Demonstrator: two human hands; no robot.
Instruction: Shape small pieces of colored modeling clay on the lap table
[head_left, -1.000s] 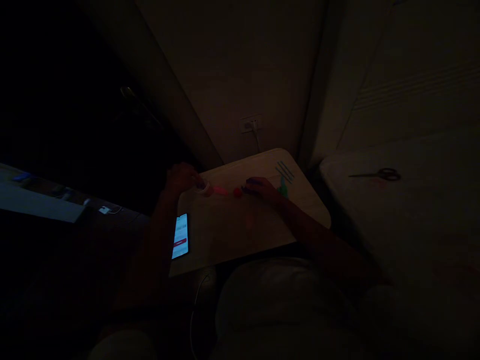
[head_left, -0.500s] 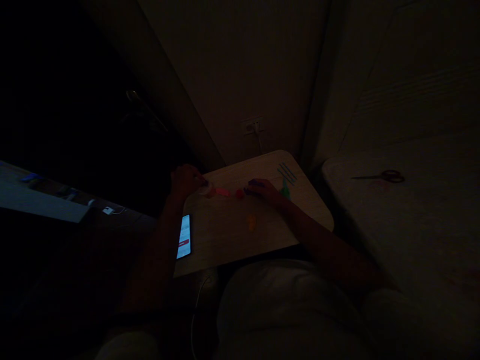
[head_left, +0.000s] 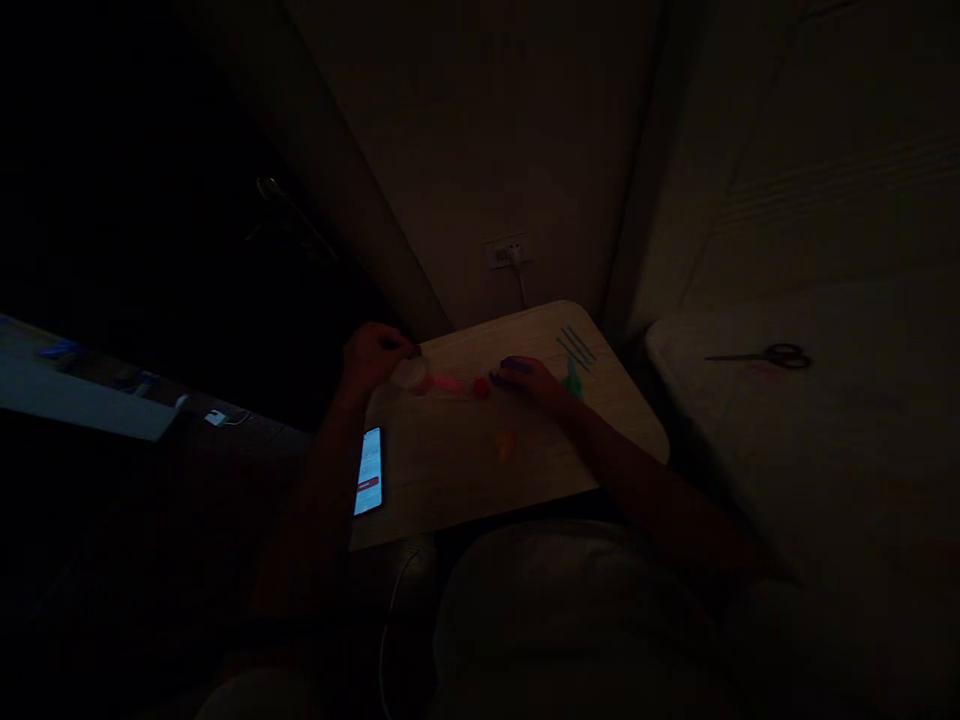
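In dim light, my left hand (head_left: 373, 354) is at the table's far left edge, its fingers bent round the rim of a small translucent cup (head_left: 410, 375). The cup's whitish round top faces me. My right hand (head_left: 531, 379) rests on the table with curled fingers against a purple piece (head_left: 514, 365), partly hidden by them. Between the hands lie a pink piece (head_left: 448, 383) and a red ball (head_left: 480, 387). Right of my right hand is a green piece (head_left: 572, 380), with several thin teal strips (head_left: 576, 346) behind it. An orange piece (head_left: 505, 444) lies nearer me.
A lit phone (head_left: 369, 472) lies at the left edge of the small wooden table (head_left: 442, 480). Scissors (head_left: 780, 355) rest on a pale surface to the right. A plugged-in cable (head_left: 517, 265) hangs from the wall socket behind, and another cable (head_left: 388, 620) runs below the table.
My left fingers have shifted from inside the cup's mouth to its far rim, and the whitish top shows more. My right hand has barely moved. The view has shifted slightly.
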